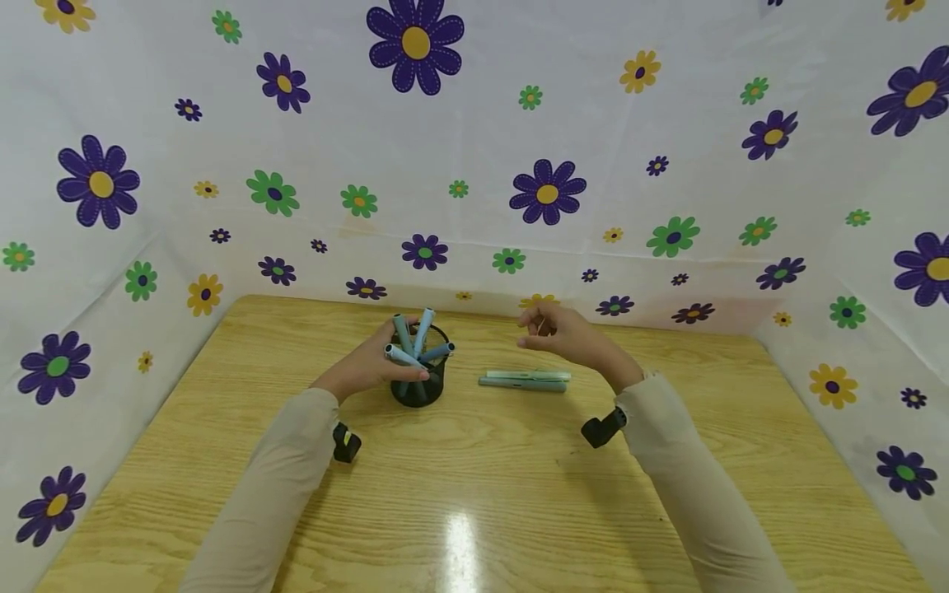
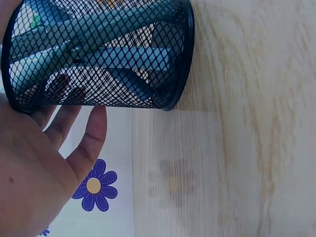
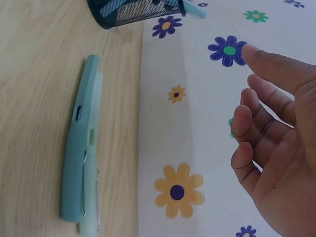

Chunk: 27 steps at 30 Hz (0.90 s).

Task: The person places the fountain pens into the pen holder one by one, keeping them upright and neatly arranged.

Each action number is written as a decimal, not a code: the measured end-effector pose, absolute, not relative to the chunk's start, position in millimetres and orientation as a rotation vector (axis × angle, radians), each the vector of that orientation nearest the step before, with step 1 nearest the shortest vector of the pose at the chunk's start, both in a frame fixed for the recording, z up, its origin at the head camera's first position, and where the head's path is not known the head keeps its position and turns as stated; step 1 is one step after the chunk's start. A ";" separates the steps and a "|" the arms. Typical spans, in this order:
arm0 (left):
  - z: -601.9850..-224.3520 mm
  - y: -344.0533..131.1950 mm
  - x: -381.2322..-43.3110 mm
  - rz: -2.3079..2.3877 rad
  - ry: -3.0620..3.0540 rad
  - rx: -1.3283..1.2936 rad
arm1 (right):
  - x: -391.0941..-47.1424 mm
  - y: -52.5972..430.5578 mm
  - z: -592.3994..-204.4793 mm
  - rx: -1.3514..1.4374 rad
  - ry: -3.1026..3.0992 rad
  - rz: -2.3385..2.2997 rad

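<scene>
A black mesh pen holder (image 1: 417, 397) stands upright on the table, with several blue and teal pens (image 1: 422, 331) leaning in it. My left hand (image 1: 369, 364) grips it from the left, thumb across the near side and fingers behind, as the left wrist view also shows. To its right, a darker teal pen (image 1: 523, 385) and a pale green pen (image 1: 549, 375) lie side by side, their clips visible in the right wrist view. Over the table behind these two pens hovers my right hand (image 1: 561, 331), its fingers loosely bent with nothing between them.
The wooden table (image 1: 400, 511) reaches back to a white flowered cloth (image 1: 474, 140) that hangs behind it and at both sides. A black wrist camera (image 1: 604, 427) hangs below the right wrist, another camera (image 1: 345, 445) below the left.
</scene>
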<state>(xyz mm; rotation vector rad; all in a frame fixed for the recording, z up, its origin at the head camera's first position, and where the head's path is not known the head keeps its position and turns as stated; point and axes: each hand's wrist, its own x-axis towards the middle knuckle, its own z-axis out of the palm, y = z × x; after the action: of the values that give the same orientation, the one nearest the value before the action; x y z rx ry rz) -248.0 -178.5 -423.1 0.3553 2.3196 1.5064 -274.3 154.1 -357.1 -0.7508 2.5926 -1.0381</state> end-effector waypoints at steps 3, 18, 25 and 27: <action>-423.6 -179.0 -248.0 1.506 2.324 0.358 | -273.9 161.4 -363.6 -0.721 2.582 -1.021; -427.1 -180.5 -248.4 1.510 2.318 0.361 | -269.0 188.1 -397.8 -0.676 2.582 -1.014; -426.1 -180.2 -249.4 1.513 2.312 0.359 | -267.9 198.2 -411.2 -0.618 2.590 -0.987; -426.8 -180.3 -249.9 1.524 2.305 0.366 | -267.4 201.2 -415.5 -0.607 2.589 -0.988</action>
<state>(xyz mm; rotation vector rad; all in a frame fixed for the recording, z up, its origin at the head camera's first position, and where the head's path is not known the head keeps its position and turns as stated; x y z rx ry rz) -249.9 -180.3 -426.8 0.3664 2.3051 1.5242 -267.4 201.2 -415.5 -0.6075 2.5886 -0.9879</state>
